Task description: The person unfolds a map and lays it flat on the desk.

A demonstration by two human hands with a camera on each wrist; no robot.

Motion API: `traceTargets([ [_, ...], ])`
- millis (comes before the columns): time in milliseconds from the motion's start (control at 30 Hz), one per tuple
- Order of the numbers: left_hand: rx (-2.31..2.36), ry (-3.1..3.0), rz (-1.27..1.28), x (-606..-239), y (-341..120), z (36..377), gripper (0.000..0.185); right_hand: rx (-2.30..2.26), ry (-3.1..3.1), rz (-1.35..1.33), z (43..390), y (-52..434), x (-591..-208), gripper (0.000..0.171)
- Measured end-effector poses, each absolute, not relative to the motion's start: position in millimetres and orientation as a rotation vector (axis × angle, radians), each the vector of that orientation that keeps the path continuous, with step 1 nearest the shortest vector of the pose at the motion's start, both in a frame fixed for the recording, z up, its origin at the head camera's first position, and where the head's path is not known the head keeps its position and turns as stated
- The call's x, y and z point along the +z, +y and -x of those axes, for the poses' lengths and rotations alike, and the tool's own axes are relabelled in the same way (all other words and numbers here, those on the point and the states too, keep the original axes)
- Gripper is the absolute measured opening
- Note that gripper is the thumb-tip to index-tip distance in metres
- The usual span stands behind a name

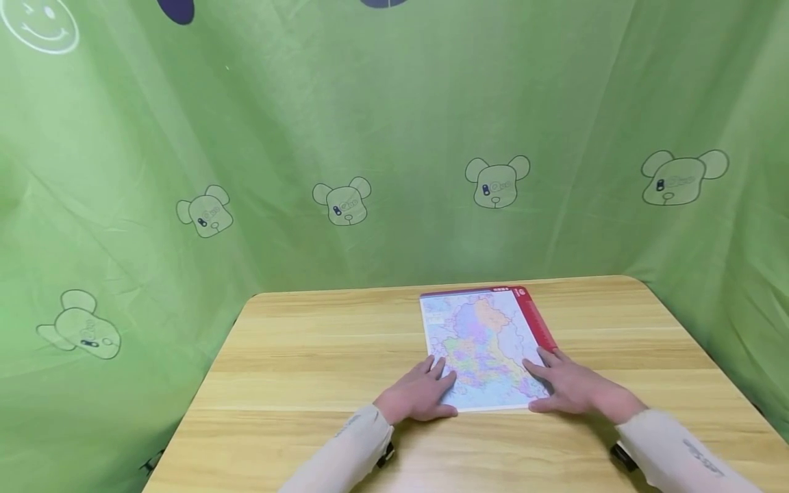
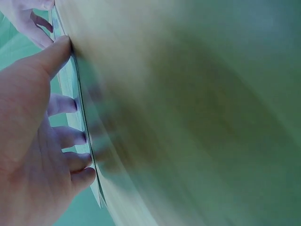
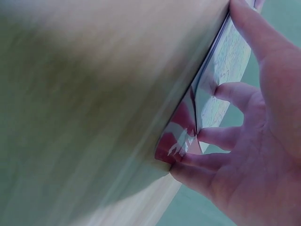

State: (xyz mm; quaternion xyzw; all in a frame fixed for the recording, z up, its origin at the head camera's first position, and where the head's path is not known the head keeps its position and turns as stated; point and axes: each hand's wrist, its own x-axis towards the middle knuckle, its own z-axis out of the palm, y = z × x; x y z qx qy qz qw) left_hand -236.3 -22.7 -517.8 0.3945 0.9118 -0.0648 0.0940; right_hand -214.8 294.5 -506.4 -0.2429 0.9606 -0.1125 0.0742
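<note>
A printed map (image 1: pixel 483 342) with pastel regions lies flat on the wooden table. A red strip (image 1: pixel 533 318) shows along its right side and top edge. My left hand (image 1: pixel 418 392) rests on the map's lower left corner, fingers spread and the thumb at the near edge. On the lower right, my right hand (image 1: pixel 572 385) touches the map and the red strip with spread fingertips. In the right wrist view, the map's edge stands slightly apart from a glossy red sheet (image 3: pixel 176 134) beneath it. The left wrist view shows left fingertips along the map's edge (image 2: pixel 77 89).
The wooden table (image 1: pixel 320 356) extends on both sides of the map. A green curtain (image 1: pixel 394 137) printed with bear heads hangs behind the table and along its sides. Dark wrist straps show under both pale sleeves (image 1: pixel 351 448).
</note>
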Motion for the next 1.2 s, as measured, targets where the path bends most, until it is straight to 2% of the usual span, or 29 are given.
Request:
traceTargets([
  [1200, -0.071, 2.694, -1.093, -506.4, -73.7, 227.7, 0.072, -0.301, 2.820, 0.721, 214.8, 248.7, -503.3, 0.084],
])
